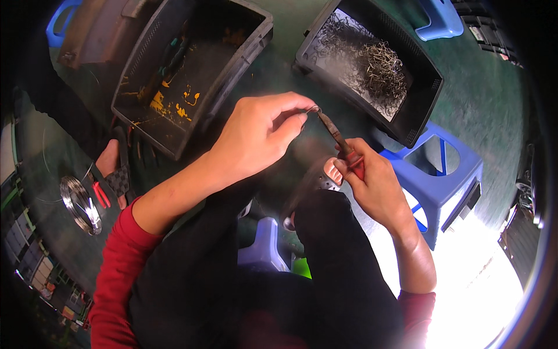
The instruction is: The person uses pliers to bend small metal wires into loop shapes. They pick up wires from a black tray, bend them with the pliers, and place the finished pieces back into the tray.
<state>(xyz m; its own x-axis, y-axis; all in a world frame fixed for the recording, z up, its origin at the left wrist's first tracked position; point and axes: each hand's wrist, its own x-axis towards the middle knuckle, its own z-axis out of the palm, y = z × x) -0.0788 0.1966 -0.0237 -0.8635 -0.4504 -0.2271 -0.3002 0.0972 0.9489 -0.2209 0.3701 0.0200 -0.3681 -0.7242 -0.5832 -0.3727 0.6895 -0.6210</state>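
Wire ring (314, 109): small, held above the lap at centre frame, pinched between thumb and forefinger of the left hand (261, 136). Tip of the pliers (340, 139) meets the ring at its right side. Pliers have red handles, gripped in the closed right hand (372, 177), nose angled up and left.

Both sleeves red, pushed back from the forearms; dark trousers below. A bare foot (333, 171) shows just beside the right hand.

Right crate (427, 96): black, on the green floor, holding a tangled heap of wire pieces (378, 67). It stands partly over a blue stool (450, 174).

Left crate (192, 70): black, yellow stains on its bottom, otherwise contents unclear.

Far left: wire coil (80, 205) on the floor, with second red-handled pliers (100, 195) just beside it. A second blue stool (440, 18) at the top edge.
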